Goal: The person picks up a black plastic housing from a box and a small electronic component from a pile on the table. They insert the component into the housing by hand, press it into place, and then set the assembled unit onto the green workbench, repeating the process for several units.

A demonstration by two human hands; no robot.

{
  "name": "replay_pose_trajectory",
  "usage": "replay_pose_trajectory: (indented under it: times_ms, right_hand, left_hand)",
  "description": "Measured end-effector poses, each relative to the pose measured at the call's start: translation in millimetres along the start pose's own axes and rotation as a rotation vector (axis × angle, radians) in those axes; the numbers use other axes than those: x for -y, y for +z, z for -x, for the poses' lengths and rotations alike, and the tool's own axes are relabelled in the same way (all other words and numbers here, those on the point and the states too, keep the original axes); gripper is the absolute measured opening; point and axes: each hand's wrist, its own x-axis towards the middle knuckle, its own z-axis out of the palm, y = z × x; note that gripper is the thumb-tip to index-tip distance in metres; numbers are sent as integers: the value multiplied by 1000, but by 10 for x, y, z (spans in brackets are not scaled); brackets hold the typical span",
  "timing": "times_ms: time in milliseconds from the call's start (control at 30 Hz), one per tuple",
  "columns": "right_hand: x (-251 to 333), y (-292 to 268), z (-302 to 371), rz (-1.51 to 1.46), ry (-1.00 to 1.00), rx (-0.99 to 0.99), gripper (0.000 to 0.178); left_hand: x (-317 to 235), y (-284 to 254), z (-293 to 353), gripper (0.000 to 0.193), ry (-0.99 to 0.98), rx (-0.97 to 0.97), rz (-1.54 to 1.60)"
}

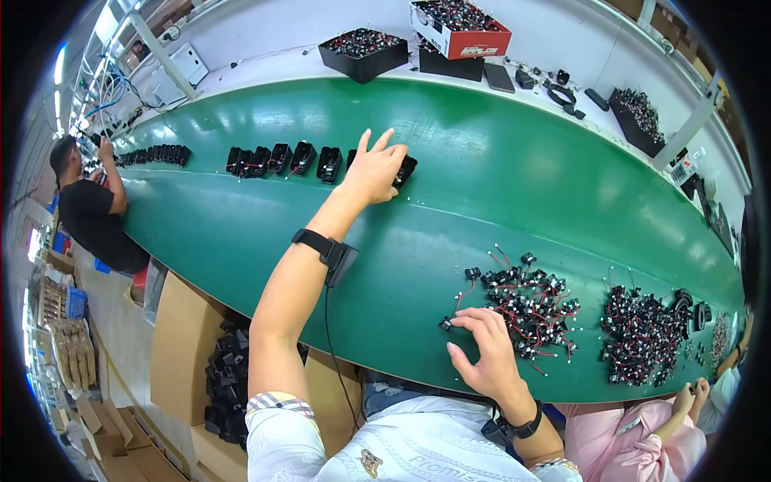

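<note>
A black housing lies under the left hand, left of and beyond the parts pile; that grip is too hidden to tell. Left of the pile, the right hand, grip narrowly parted, touches a wired part; pinch its body, not wires.

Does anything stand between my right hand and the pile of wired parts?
Nothing visible does. Your right hand is close beside the pile; one part shows just left of the hand.
</note>
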Motion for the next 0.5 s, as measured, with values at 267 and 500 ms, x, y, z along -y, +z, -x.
replay_pose_trajectory:
  times_ms: [267,500]
  right_hand:
    - [-40,179,-77,135,16,25,42]
    - [-68,233,-81,183,16,53,32]
  left_hand:
    - [-9,-152,-210,74,-82,297,-277]
    - [-257,-658,638,65,-148,-316,90]
